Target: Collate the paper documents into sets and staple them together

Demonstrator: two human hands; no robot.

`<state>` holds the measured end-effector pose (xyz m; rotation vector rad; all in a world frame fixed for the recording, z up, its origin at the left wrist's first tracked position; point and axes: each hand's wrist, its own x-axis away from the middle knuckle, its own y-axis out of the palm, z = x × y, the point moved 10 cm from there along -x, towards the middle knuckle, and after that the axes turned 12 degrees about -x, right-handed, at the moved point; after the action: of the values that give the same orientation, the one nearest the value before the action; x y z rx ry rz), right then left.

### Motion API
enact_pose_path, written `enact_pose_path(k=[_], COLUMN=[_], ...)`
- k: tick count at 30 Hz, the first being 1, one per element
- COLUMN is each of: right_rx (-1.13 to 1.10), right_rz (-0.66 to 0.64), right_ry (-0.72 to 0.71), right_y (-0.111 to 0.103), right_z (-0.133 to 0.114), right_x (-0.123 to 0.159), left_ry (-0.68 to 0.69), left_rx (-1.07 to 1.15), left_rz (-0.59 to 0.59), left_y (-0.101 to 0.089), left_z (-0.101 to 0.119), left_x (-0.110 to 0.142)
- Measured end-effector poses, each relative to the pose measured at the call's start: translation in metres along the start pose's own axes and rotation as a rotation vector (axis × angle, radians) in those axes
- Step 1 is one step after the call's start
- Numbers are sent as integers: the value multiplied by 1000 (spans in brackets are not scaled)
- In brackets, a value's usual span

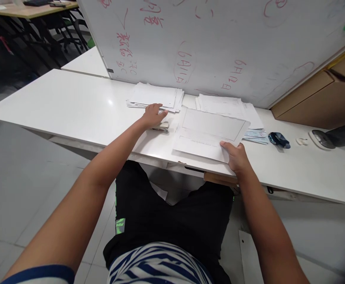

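Note:
My right hand (237,157) pinches the near right edge of a white printed sheet of paper (208,128), thumb on top. The sheet is tilted above the table, and whether it is one sheet or a thin set I cannot tell. My left hand (154,115) is over a beige stapler (162,127) lying on the table, its fingers stretched out and the thumb apart. The hand hides the stapler's left part. Just beyond the left hand lies a stack of papers (156,96). Another paper stack (224,103) lies behind the held sheet, partly covered by it.
A whiteboard (214,47) with red writing stands along the back of the white table (72,104). To the right are a dark blue object (279,140), a small white item (302,141), a computer mouse (322,139) and a cardboard box (311,96). Bluish papers (255,136) lie beside the held sheet.

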<state>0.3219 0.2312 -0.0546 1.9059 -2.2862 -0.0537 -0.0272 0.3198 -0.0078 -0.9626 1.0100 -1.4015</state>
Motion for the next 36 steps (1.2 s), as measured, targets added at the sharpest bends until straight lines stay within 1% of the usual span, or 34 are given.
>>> enact_pose_path(k=[6, 13, 16, 20, 26, 31, 36], right_rx=[-11, -19, -7, 1, 3, -7, -7], right_rz=[-2, 32, 62, 78, 55, 63, 34], right_ry=[-9, -5, -14, -21, -41, -36, -49], right_y=[2, -3, -8, -10, -7, -8, -5], right_z=[-2, 2, 4, 5, 3, 5, 4], right_x=[1, -2, -4, -5, -5, -6, -6], left_ry=[15, -47, -54, -48, -39, -16, 8], left_rx=[-14, 15, 45, 39, 42, 46, 44], left_rz=[3, -85, -99, -88, -91, -65, -38], left_y=[2, 3, 5, 6, 6, 7, 8], left_z=[0, 0, -1, -3, -2, -3, -4], left_x=[-4, 5, 5, 2, 2, -1, -3])
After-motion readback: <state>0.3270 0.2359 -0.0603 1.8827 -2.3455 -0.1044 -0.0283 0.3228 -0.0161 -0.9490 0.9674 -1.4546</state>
